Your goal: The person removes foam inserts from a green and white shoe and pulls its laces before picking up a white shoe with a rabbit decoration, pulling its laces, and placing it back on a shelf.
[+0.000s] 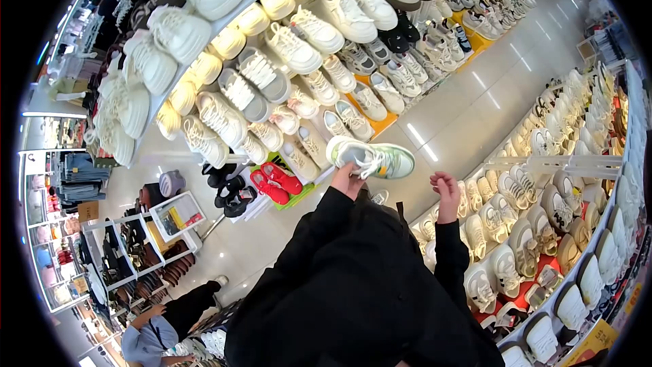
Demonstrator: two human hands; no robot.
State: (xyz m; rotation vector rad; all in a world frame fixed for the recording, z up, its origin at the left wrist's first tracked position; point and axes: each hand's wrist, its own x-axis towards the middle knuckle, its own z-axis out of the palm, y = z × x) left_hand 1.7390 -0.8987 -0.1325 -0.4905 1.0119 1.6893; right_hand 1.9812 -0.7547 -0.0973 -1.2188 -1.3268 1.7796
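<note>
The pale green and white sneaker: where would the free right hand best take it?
Probably by the toe end, coming from the right. The sneaker points its rounded toe that way, and the left hand holds it near the ankle opening, leaving the toe uncovered. The right hand, seemingly empty with fingers partly curled, is on that side.

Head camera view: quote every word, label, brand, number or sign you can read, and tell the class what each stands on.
Readable text: none.
Yellow rectangular sign, lower right: marks too blurred to read.
Pale green and white lace-up sneaker in the left hand: no legible brand.
Elsewhere: any lettering is too small.
</note>
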